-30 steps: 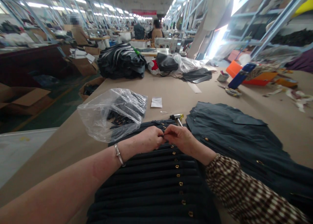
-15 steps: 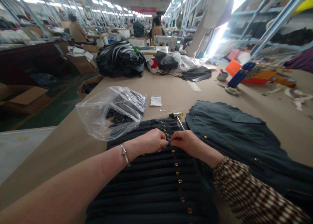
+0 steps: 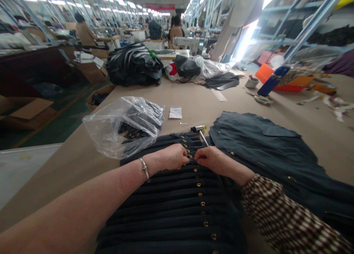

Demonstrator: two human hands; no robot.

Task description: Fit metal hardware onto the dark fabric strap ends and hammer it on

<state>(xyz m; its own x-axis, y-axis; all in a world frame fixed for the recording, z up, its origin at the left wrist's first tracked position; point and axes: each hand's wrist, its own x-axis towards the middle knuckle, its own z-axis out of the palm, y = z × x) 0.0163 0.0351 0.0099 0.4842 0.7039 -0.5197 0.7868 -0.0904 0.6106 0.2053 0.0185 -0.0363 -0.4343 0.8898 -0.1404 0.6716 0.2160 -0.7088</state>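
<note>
A stack of dark fabric strips (image 3: pixel 171 206), each with a brass snap button, lies in overlapping rows on the table in front of me. My left hand (image 3: pixel 173 157) and my right hand (image 3: pixel 210 158) meet over one strip near the far end of the stack, fingers closed and pinching it by its button. A small hammer (image 3: pixel 199 131) with a yellow-banded handle lies just beyond my right hand. A clear plastic bag (image 3: pixel 124 124) holding dark pieces and brass parts sits to the left of my hands.
Dark green garment panels (image 3: pixel 265 150) spread to the right. A small white paper (image 3: pixel 175 113) lies farther off. Piled dark fabric (image 3: pixel 134 65), bags, an orange tray (image 3: pixel 287 85) and a blue bottle (image 3: pixel 272 82) stand at the far end. People work at sewing stations behind.
Both hands slid a little toward me along the stack, from the farthest strips to one a row or two nearer. The view tilted slightly.
</note>
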